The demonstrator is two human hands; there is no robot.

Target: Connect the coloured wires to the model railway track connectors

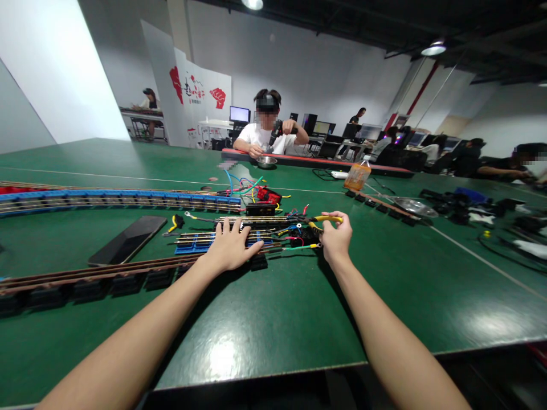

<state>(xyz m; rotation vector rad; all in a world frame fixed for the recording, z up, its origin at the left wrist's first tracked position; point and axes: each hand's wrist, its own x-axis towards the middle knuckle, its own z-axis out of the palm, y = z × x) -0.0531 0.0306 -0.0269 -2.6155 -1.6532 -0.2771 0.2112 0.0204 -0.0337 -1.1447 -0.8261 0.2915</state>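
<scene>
My left hand (pixel 233 245) lies flat with fingers spread on short model-track pieces (pixel 200 239) on the green table (pixel 273 319). My right hand (pixel 337 238) is closed around yellow-handled pliers (pixel 327 219), whose jaws point left into a tangle of coloured wires (pixel 294 230). A green wire with a yellow end (pixel 301 247) lies just left of that hand.
A long blue track (pixel 119 200) and a brown track (pixel 85 273) run along the left. A black phone (pixel 128 239) lies between them. A drink bottle (pixel 357 175), metal bowls and dark parts sit at the right. A person in white sits across the table.
</scene>
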